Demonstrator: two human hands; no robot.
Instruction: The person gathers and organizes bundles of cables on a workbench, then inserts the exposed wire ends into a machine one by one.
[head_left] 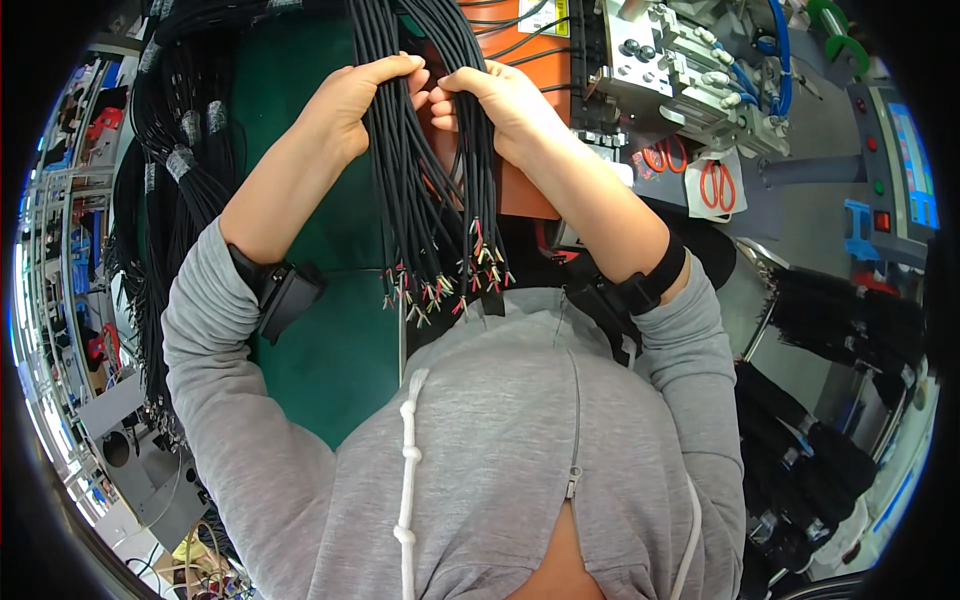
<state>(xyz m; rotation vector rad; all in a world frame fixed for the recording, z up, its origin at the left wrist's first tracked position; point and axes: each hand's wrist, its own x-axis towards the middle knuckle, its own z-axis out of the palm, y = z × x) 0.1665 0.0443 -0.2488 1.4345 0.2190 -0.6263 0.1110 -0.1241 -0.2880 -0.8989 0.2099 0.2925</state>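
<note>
We held the black cables in two bunches.
Our left hand and right hand each gripped one, partly over the green desk; we judged uneven pulling could tangle them or bend the stripped wire ends.

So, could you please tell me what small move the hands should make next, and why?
I would probably ease the left hand and right hand slightly apart, to draw the left bunch of black cables clear of the right bunch: each hand holds one bunch, and below the hands some cables slant across the gap between them.
</note>
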